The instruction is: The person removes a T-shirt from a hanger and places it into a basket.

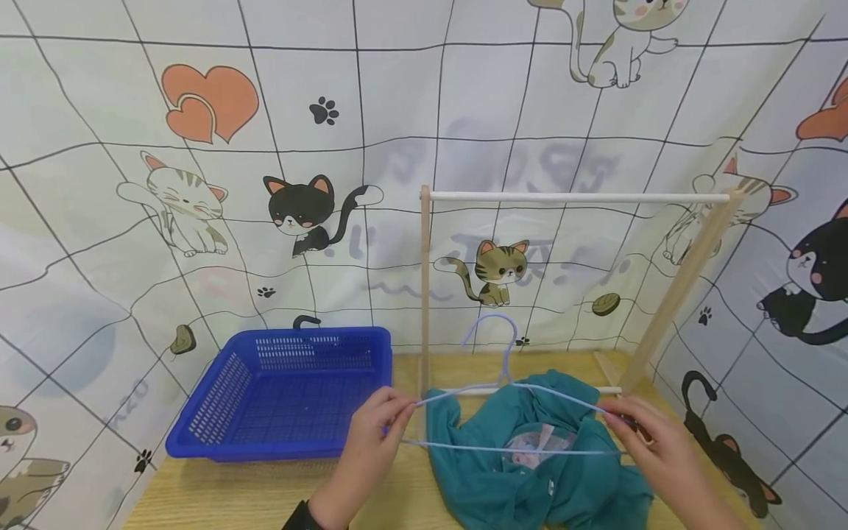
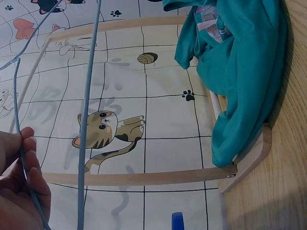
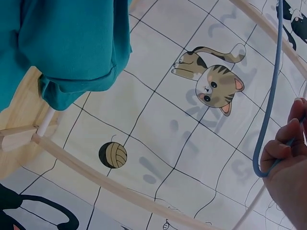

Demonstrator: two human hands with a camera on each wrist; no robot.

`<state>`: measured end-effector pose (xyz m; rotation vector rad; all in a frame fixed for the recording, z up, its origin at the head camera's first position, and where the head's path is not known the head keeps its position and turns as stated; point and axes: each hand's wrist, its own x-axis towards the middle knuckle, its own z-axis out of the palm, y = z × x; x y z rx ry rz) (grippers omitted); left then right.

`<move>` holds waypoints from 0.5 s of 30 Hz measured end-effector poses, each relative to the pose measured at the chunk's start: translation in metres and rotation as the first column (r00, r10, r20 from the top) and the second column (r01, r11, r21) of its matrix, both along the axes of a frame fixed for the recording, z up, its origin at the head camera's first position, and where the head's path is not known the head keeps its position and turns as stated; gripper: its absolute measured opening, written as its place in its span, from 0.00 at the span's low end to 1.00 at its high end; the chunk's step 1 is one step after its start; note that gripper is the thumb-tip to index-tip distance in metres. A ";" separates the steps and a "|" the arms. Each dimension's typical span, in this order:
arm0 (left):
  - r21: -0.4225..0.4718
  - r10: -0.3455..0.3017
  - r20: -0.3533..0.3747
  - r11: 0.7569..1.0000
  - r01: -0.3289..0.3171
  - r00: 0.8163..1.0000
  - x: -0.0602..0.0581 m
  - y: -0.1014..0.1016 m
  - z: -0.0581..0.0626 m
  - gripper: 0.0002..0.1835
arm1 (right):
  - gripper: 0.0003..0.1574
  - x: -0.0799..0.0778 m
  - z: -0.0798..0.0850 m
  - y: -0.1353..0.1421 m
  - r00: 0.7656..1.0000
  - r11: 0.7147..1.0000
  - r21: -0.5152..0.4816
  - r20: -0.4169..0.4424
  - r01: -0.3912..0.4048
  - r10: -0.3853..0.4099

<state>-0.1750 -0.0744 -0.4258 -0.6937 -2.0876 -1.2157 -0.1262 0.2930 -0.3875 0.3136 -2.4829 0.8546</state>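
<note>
A light blue clothes hanger is held up with its hook at the top, one hand at each end. My left hand pinches its left shoulder between thumb and fingers; the left wrist view shows the same hand around the wire. At the other end my right hand grips the right shoulder, and the hanger's bent corner shows beside the fingers in the right wrist view. Behind and below the hanger, a teal garment lies bunched on the table, a pale label inside its neck opening.
A blue plastic basket stands on the wooden table to the left. Behind the garment rises a wooden rack with a white top bar. A cat-patterned sheet covers the walls at the back and right.
</note>
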 end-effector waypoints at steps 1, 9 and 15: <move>-0.006 0.002 -0.005 1.000 -0.002 1.000 -0.001 0.001 0.001 0.05 | 0.13 0.000 0.000 0.000 1.000 1.000 -0.010 -0.020 -0.007 0.007; -0.093 0.056 0.048 0.994 -0.051 0.997 -0.008 0.010 0.015 0.12 | 0.12 0.002 0.007 0.007 0.991 0.999 -0.019 -0.126 0.042 -0.044; -0.021 0.068 0.144 0.998 -0.065 0.987 -0.017 0.015 0.026 0.26 | 0.08 0.006 0.014 0.018 0.989 0.995 -0.004 -0.109 0.100 -0.100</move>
